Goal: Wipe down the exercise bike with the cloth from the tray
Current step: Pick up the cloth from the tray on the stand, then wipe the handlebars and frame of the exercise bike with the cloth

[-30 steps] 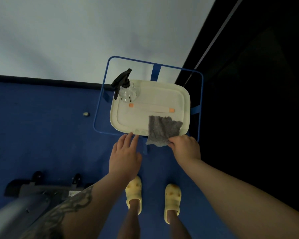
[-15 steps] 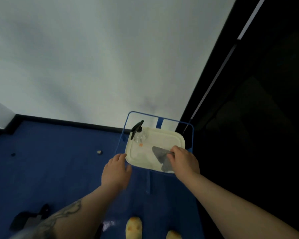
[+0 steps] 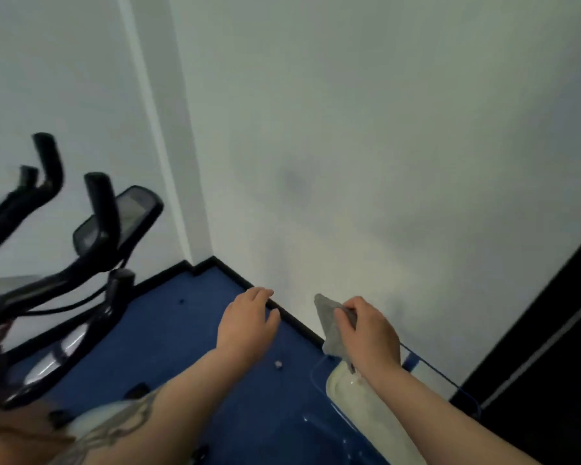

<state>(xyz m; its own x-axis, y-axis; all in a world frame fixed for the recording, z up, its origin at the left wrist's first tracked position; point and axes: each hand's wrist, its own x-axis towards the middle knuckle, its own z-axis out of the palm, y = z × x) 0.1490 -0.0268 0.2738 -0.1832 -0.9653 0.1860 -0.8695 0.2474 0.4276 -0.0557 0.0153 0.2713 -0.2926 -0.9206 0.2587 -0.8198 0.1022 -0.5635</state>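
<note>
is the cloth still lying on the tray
No, the right hand holds the grey cloth up above the tray.

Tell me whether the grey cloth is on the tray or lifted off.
Lifted off: the cloth hangs bunched from the right hand, above the tray.

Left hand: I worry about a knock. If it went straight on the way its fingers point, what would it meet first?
Likely the white wall near its black skirting. The empty left hand points forward, away from the exercise bike; nothing else shows in that line, though depth is unclear.
</note>
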